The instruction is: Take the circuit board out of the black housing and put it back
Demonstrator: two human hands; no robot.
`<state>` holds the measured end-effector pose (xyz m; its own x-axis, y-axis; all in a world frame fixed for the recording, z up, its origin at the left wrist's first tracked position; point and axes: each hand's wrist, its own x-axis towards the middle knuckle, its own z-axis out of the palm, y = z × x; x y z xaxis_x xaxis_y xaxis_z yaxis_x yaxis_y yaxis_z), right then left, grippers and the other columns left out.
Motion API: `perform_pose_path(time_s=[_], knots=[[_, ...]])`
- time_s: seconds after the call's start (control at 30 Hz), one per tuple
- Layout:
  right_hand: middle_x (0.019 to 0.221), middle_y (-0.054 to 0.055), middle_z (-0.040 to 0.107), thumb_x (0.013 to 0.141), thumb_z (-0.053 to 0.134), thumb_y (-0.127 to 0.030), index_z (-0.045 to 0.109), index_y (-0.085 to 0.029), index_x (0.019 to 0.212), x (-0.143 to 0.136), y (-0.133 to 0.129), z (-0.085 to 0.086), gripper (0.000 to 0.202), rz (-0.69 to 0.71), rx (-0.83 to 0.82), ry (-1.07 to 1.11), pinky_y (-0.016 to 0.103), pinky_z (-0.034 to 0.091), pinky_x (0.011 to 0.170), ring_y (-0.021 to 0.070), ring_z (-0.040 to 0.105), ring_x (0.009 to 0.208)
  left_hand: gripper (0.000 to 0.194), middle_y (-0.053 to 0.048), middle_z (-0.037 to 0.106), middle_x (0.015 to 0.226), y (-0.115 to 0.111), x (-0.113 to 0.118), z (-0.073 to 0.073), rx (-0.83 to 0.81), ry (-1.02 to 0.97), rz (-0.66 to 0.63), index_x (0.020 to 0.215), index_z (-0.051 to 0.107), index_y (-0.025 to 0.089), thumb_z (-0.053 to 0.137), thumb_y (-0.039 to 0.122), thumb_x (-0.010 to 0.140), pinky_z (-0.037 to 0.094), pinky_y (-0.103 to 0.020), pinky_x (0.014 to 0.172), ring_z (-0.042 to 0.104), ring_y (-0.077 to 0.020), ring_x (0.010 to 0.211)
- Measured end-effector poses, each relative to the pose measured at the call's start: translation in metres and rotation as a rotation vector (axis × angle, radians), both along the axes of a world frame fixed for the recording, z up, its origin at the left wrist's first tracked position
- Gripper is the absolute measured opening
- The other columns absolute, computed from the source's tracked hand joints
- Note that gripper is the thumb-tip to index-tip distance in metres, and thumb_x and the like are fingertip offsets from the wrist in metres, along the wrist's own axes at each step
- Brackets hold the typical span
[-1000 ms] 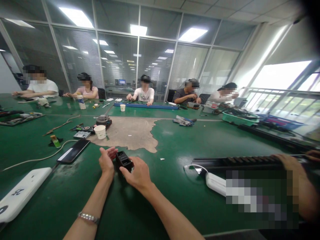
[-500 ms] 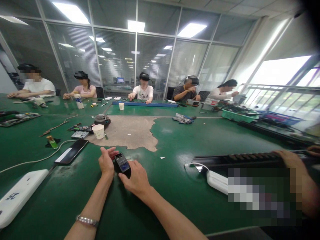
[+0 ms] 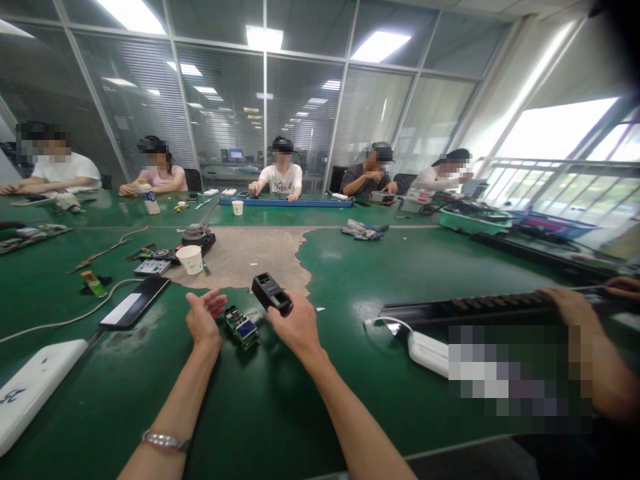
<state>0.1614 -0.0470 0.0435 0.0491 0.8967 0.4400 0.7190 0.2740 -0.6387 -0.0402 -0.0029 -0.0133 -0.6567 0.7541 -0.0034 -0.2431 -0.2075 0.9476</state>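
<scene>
My right hand [image 3: 299, 328] grips a black plastic housing [image 3: 270, 293] with cut-out openings, raised above the green table. Between my hands a small circuit board [image 3: 242, 328] with a blue-tinted screen rests on the tabletop. My left hand [image 3: 204, 319] is just left of the board, palm turned inward and fingers spread, holding nothing. A gap separates the housing from the board.
Left are a phone [image 3: 135, 303], a white power bank [image 3: 37, 393] and a paper cup [image 3: 190, 259]. Ahead lies a brown sheet [image 3: 250, 253]. At right, another person's hand [image 3: 570, 310] touches a long black part [image 3: 430, 313]. Several people sit opposite.
The black housing has come off the circuit board and moved up and right in my right hand. The board now lies uncovered on the table. My left hand is a little apart from it.
</scene>
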Motion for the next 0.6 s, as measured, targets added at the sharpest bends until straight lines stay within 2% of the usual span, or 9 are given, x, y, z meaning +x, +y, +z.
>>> perform_pose_path(time_s=[0.1, 0.23, 0.4, 0.47, 0.6], knots=[[0.098, 0.009, 0.066, 0.077, 0.058, -0.033, 0.063, -0.017, 0.097, 0.016, 0.008, -0.004, 0.026, -0.079, -0.157, -0.142, 0.030, 0.045, 0.077, 0.0227, 0.062, 0.089, 0.079, -0.013, 0.072, 0.077, 0.001, 0.000, -0.001, -0.003, 0.007, 0.007, 0.090, 0.069, 0.010, 0.024, 0.074, 0.084, 0.049, -0.031, 0.060, 0.068, -0.0205, 0.067], [0.100, 0.014, 0.065, 0.075, 0.062, -0.041, 0.062, -0.015, 0.099, 0.029, 0.011, -0.010, 0.035, -0.081, -0.336, -0.301, 0.033, 0.046, 0.077, 0.0274, 0.063, 0.092, 0.079, -0.013, 0.072, 0.076, 0.002, -0.001, -0.002, -0.004, -0.006, 0.019, 0.091, 0.069, 0.010, 0.023, 0.074, 0.084, 0.049, -0.031, 0.060, 0.068, -0.0207, 0.067], [0.110, 0.017, 0.063, 0.068, 0.069, -0.058, 0.058, -0.015, 0.113, 0.037, 0.011, -0.010, 0.063, -0.080, -0.350, -0.341, 0.038, 0.046, 0.081, 0.0323, 0.061, 0.103, 0.079, -0.013, 0.072, 0.076, 0.003, -0.002, -0.002, -0.001, -0.009, 0.020, 0.090, 0.070, 0.010, 0.023, 0.074, 0.084, 0.049, -0.031, 0.060, 0.068, -0.0205, 0.067], [0.110, 0.017, 0.064, 0.070, 0.069, -0.055, 0.060, -0.015, 0.110, 0.039, 0.012, -0.009, 0.057, -0.082, -0.354, -0.350, 0.038, 0.046, 0.080, 0.0317, 0.061, 0.102, 0.079, -0.012, 0.071, 0.075, 0.002, -0.002, -0.002, -0.005, -0.010, 0.023, 0.090, 0.070, 0.010, 0.023, 0.074, 0.084, 0.049, -0.032, 0.061, 0.068, -0.0205, 0.067], [0.097, 0.013, 0.068, 0.074, 0.067, -0.042, 0.064, -0.016, 0.092, 0.040, 0.015, -0.009, 0.032, -0.068, -0.359, -0.355, 0.033, 0.046, 0.072, 0.0282, 0.064, 0.091, 0.080, -0.013, 0.071, 0.075, 0.002, 0.000, 0.000, -0.004, -0.018, 0.018, 0.088, 0.069, 0.010, 0.021, 0.074, 0.084, 0.050, -0.033, 0.062, 0.068, -0.0210, 0.067]])
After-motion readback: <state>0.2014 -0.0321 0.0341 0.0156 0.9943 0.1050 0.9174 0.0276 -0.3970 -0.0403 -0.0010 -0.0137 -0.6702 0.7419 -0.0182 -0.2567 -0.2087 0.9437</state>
